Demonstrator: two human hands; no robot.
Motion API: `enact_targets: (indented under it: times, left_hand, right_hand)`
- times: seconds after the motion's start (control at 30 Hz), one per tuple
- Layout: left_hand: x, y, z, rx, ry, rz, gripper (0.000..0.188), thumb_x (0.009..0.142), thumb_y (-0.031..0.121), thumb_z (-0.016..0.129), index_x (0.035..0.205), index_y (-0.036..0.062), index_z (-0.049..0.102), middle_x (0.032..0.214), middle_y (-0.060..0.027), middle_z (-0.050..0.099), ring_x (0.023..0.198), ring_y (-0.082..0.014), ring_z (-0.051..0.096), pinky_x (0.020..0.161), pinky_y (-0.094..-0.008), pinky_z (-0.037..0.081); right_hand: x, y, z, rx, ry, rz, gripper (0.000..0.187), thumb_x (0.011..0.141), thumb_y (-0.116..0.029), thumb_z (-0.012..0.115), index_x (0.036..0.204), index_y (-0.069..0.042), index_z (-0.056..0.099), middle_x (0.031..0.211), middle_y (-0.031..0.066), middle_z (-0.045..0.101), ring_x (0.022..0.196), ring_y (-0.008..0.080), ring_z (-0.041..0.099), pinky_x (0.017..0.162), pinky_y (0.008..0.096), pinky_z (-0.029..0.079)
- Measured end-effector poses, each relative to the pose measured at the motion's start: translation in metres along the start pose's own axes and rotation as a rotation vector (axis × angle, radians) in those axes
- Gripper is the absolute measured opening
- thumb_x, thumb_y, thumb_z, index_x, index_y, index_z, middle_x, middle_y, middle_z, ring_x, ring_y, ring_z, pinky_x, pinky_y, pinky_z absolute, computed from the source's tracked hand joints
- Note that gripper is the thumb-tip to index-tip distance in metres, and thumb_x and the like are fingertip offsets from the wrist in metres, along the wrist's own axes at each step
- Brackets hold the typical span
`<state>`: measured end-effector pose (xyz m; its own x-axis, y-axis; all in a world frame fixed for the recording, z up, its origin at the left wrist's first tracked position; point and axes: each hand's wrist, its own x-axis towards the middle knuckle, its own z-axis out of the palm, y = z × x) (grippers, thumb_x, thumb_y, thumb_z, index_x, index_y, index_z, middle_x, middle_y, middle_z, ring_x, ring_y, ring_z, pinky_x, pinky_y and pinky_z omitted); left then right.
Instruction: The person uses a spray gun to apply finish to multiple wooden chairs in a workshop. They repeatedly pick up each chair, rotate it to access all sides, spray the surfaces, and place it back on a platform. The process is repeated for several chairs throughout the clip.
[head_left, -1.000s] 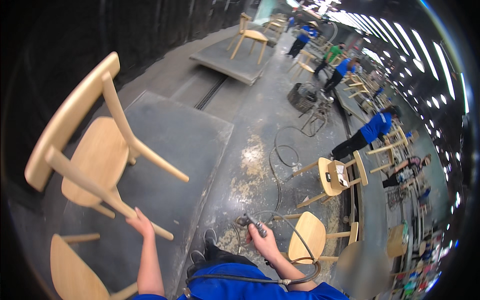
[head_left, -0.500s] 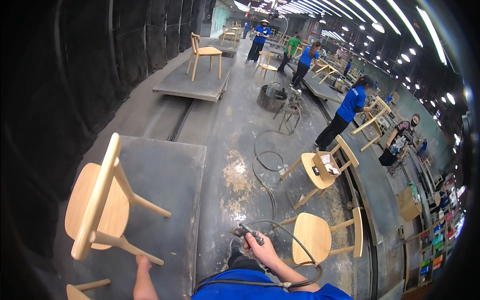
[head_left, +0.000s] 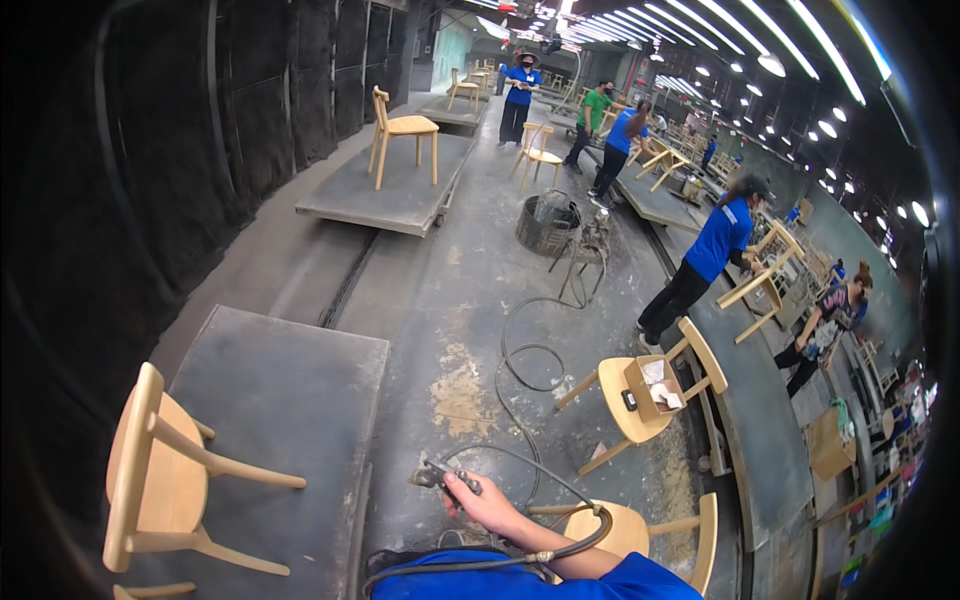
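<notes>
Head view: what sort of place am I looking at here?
Probably a furniture workshop, perhaps its finishing area. Pale wooden chairs rest on low grey platforms, the right hand holds what looks like a spray gun, and a co-worker in blue handles another chair.

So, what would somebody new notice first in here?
Probably the pale wooden chair on the grey platform at lower left. The right hand, near the bottom centre, stands out too, holding a dark tool with a hose that curves back over the forearm. Then, right of centre, an open cardboard box sits on another chair.
</notes>
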<state>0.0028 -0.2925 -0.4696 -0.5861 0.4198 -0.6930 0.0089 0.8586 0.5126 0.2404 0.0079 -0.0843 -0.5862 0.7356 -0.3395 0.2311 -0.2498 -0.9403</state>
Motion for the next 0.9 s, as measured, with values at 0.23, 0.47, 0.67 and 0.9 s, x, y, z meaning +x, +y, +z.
enact_targets:
  times: [0.23, 0.47, 0.67, 0.9]
  left_hand:
    - [0.024, 0.099, 0.022, -0.064, 0.055, 0.02, 0.038, 0.086, 0.014, 0.062, 0.121, 0.0005, 0.07, 0.096, -0.0201, 0.073, 0.084, -0.0279, 0.068, 0.076, -0.042, 0.055]
    - [0.082, 0.161, 0.023, -0.111, 0.081, 0.025, 0.038, 0.088, 0.019, 0.062, 0.12, -0.0006, 0.069, 0.1, -0.022, 0.072, 0.09, -0.0308, 0.067, 0.08, -0.0429, 0.053]
    - [0.126, 0.205, 0.011, -0.145, 0.109, 0.023, 0.039, 0.09, 0.023, 0.062, 0.12, -0.0015, 0.069, 0.104, -0.0236, 0.072, 0.096, -0.0333, 0.067, 0.084, -0.0437, 0.053]
    - [0.141, 0.223, 0.008, -0.181, 0.172, -0.025, 0.041, 0.092, 0.028, 0.062, 0.119, -0.0026, 0.068, 0.108, -0.0254, 0.071, 0.102, -0.0361, 0.066, 0.089, -0.0446, 0.051]
  right_hand:
    - [0.079, -0.019, -0.031, -0.026, -0.07, 0.044, 0.047, 0.109, -0.05, 0.044, 0.093, -0.009, 0.062, 0.079, -0.0003, 0.065, 0.063, 0.0057, 0.057, 0.051, 0.0226, 0.041]
    - [0.147, -0.049, -0.042, -0.039, -0.054, 0.045, 0.05, 0.108, -0.052, 0.043, 0.093, -0.009, 0.062, 0.076, -0.0006, 0.064, 0.06, 0.0048, 0.053, 0.05, 0.0223, 0.039]
    - [0.209, -0.084, -0.058, -0.09, -0.031, 0.045, 0.048, 0.108, -0.053, 0.043, 0.096, -0.009, 0.061, 0.077, -0.0004, 0.065, 0.06, 0.0049, 0.052, 0.05, 0.022, 0.039]
    - [0.287, -0.097, -0.053, -0.066, -0.136, 0.083, 0.052, 0.103, -0.061, 0.049, 0.1, -0.01, 0.061, 0.078, -0.0006, 0.065, 0.067, 0.0065, 0.062, 0.048, 0.0231, 0.04]
